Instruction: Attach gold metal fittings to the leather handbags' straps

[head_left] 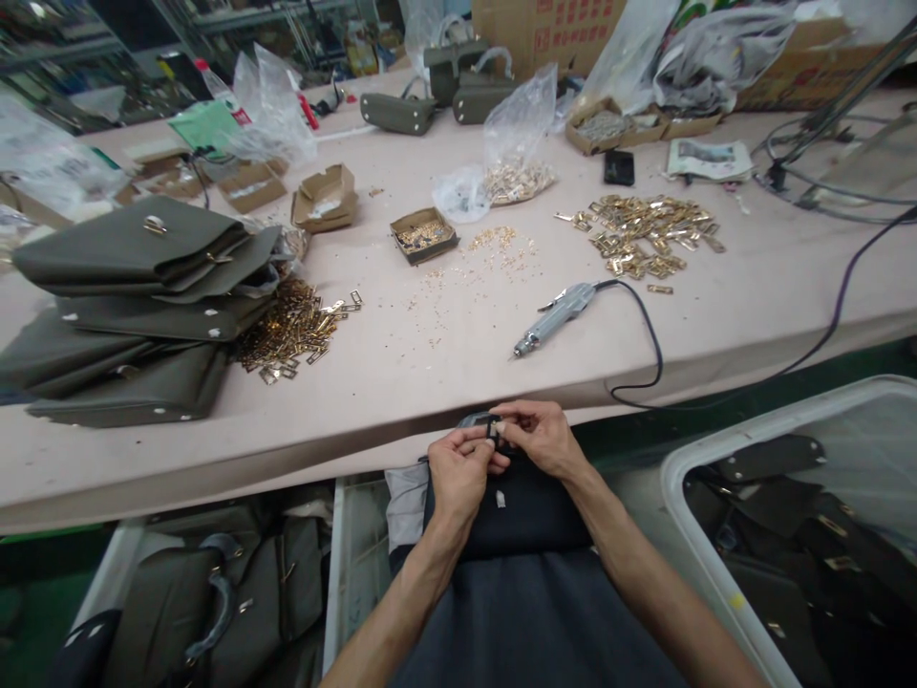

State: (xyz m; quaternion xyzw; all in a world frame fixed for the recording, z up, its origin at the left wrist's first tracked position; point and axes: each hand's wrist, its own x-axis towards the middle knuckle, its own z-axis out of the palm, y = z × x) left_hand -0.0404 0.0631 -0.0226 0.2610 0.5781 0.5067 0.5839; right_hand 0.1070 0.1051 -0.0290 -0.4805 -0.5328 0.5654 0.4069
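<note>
Elec. driver [555, 320] btwn R hand [543, 437] & gold pcs [649, 229].

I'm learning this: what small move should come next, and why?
Perhaps settle the small fitting in place first: the left hand and right hand both pinch around it, over the dark bag, while the power screwdriver lies on the table.

Red-capped bottle [221, 91], cardboard box [551, 36] — printed red

Dark bag [534, 521] (held two-handed).
</note>
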